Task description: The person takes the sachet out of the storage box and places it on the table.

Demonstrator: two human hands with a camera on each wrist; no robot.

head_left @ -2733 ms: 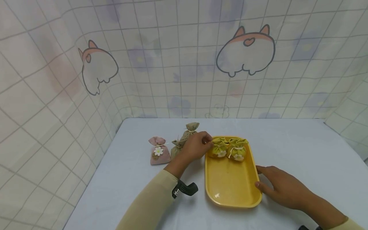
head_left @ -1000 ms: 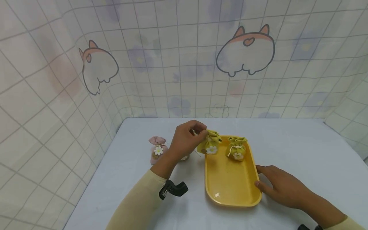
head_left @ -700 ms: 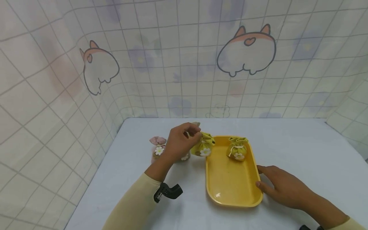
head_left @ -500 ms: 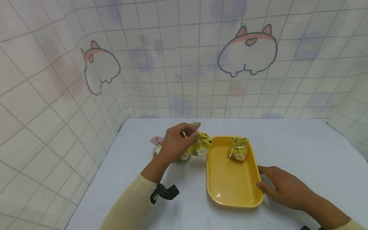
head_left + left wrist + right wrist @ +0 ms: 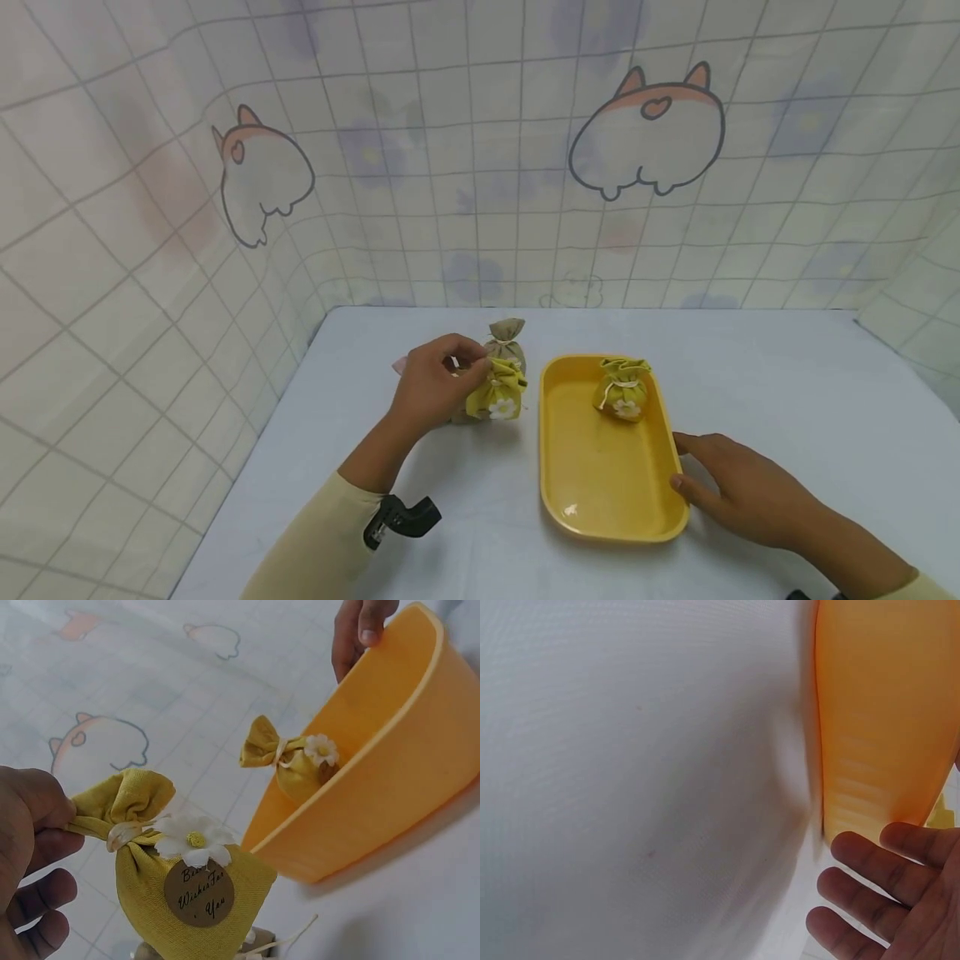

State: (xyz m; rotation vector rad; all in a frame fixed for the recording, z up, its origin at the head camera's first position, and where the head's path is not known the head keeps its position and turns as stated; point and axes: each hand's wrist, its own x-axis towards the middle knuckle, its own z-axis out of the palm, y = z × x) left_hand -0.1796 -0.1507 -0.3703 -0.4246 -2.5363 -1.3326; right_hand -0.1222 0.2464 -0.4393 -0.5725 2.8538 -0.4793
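My left hand pinches a yellow-green drawstring pouch by its gathered neck, just left of the tray. In the left wrist view this pouch carries a white daisy and a round brown "Wishes For You" label. A second yellow-green pouch sits at the back right inside the yellow plastic tray. My right hand rests against the tray's right side, thumb at the rim; the right wrist view shows its fingers extended by the outer wall.
A beige-brown pouch stands behind the held one; another brownish pouch is mostly hidden behind my left hand. Only the top of a pink pouch shows at left. A white cloth covers the table, with a patterned curtain behind.
My left hand has taken one yellow-green pouch out of the tray's back left and carried it leftward, in front of the beige-brown pouches. My right hand and the tray have stayed put.
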